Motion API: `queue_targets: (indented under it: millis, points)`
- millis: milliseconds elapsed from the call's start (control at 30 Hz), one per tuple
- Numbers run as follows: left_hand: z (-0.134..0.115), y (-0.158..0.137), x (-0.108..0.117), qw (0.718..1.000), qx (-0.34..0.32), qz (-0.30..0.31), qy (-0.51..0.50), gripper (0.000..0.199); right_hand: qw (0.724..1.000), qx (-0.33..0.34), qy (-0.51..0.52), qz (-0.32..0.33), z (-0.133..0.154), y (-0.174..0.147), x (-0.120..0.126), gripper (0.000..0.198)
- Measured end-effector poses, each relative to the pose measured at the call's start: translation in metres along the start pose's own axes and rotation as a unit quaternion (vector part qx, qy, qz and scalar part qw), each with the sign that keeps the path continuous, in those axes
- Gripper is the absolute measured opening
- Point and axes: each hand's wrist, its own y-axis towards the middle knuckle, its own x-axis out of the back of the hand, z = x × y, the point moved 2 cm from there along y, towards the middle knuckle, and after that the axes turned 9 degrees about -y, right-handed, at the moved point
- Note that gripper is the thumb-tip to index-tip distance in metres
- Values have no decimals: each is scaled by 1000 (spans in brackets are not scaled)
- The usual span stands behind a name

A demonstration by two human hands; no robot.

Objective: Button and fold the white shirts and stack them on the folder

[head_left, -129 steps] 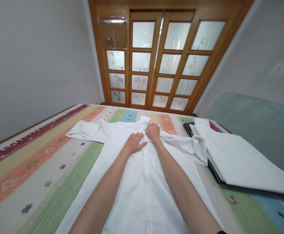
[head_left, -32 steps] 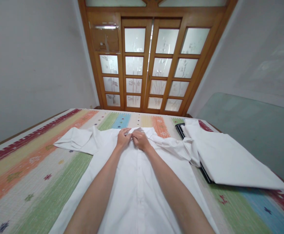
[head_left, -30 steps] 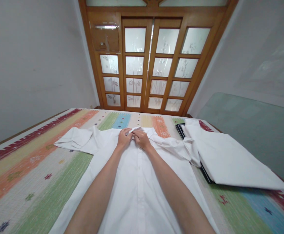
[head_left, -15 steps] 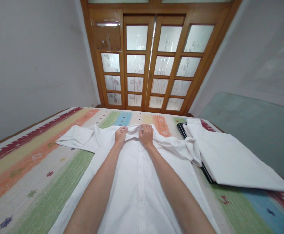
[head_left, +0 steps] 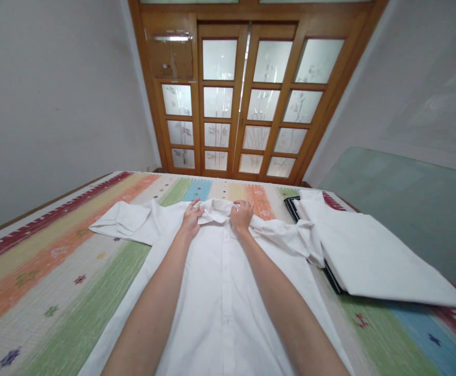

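A white button-up shirt (head_left: 204,292) lies front up before me, its collar end away from me. At the left side of the collar (head_left: 217,210), my left hand (head_left: 192,218) is closed on the cloth. My right hand (head_left: 242,215) grips the collar's right side, fingers curled over it. Between the hands the collar stands up a little and its inner side shows. The left sleeve (head_left: 124,222) is spread out flat, while the right sleeve (head_left: 290,235) lies bunched and creased. My fingertips are partly hidden by the cloth.
A striped, patterned cloth (head_left: 71,282) covers the surface under the shirt. To the right lies a stack of folded white cloth (head_left: 376,256) over a black piece with white lines (head_left: 332,279). Wooden glass-paned doors (head_left: 231,104) stand beyond the far edge, with walls at both sides.
My hands have moved apart along the collar, the right one to the right and the left one slightly left. More of the collar shows between them.
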Motion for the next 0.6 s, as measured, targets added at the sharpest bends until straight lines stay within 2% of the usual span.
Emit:
queue_targets:
  millis: [100,200,367,467,600]
  points:
    - [2,1,0,1000,-9,-21,14,55,1000,-18,-19,-11,-4,4,4,17]
    - [6,0,-4,996,-28,-34,72,51,999,-11,-48,-3,-12,8,8,17]
    - [10,-5,-11,986,-45,-20,160,55,996,-30,-73,37,-27,15,10,23]
    - [8,-7,-12,992,-20,2,124,63,993,-45,-93,58,-30,17,10,28]
    - [2,-7,-9,999,10,31,35,58,990,-101,-80,61,-30,17,11,32]
